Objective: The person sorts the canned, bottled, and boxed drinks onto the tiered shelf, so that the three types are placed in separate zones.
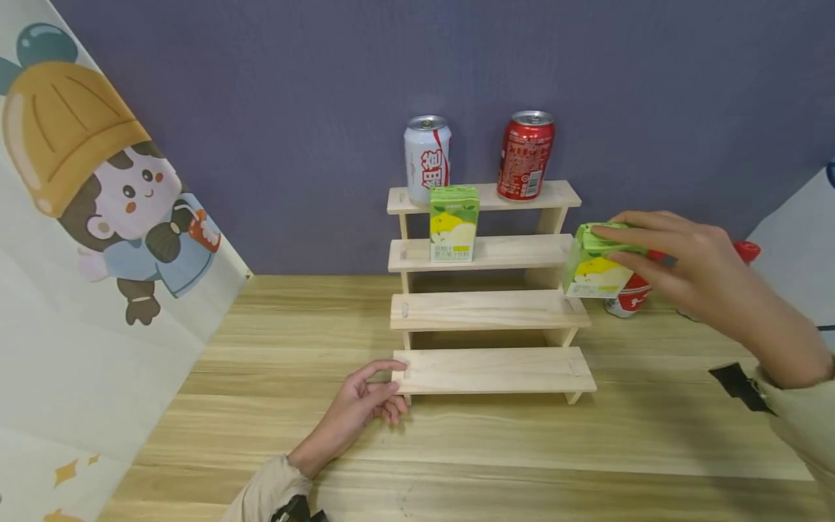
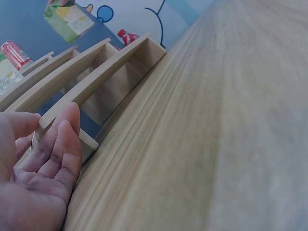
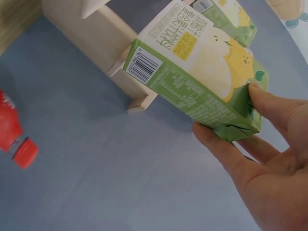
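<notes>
A stepped wooden display rack (image 1: 492,371) stands on the table. My left hand (image 1: 352,409) pinches the left end of its lowest step, thumb and fingers around the board edge, as the left wrist view (image 2: 43,163) shows. By its top end, my right hand (image 1: 707,272) grips a green and white juice carton (image 1: 595,270). This carton hangs in the air just right of the rack, slightly tilted; its barcode side (image 3: 187,89) faces the right wrist camera. A matching juice carton (image 1: 454,226) stands upright on the second step from the top.
On the top step are a white soda can (image 1: 427,159) and a red soda can (image 1: 527,156). A red and white drink container (image 1: 628,297) sits partly hidden behind the held carton. Another red cap (image 1: 747,251) shows beyond my right wrist. A dark blue wall (image 1: 313,145) rises behind.
</notes>
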Action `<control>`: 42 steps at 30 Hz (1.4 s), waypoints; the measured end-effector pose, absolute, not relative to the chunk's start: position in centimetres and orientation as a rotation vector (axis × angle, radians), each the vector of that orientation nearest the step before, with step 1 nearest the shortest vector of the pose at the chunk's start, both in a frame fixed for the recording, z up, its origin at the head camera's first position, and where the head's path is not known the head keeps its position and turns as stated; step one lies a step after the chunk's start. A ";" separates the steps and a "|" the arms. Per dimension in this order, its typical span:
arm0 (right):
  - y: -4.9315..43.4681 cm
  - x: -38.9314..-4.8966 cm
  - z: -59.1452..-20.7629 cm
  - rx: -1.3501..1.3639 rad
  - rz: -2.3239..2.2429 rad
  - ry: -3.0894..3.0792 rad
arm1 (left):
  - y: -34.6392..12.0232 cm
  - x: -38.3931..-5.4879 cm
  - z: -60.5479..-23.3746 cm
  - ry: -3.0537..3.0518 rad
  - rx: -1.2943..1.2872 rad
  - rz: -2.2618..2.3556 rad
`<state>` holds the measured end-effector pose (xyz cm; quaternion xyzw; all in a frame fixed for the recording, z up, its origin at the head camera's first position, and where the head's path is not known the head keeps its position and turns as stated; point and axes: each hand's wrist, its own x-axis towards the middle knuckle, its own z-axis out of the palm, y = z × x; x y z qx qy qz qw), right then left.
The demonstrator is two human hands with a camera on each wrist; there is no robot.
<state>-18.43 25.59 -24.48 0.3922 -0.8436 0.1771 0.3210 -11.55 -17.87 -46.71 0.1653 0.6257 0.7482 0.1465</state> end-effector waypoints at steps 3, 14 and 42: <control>24.8 -19.0 -24.3 1.056 0.492 -2.201 | -17.9 -11.5 -46.6 1.800 0.482 2.153; 21.5 -21.3 -23.5 1.054 0.597 -2.243 | -17.9 -11.5 -46.6 1.803 0.486 2.161; 18.8 -27.0 -24.7 0.963 0.851 -2.392 | -17.8 -11.5 -46.6 1.807 0.462 2.153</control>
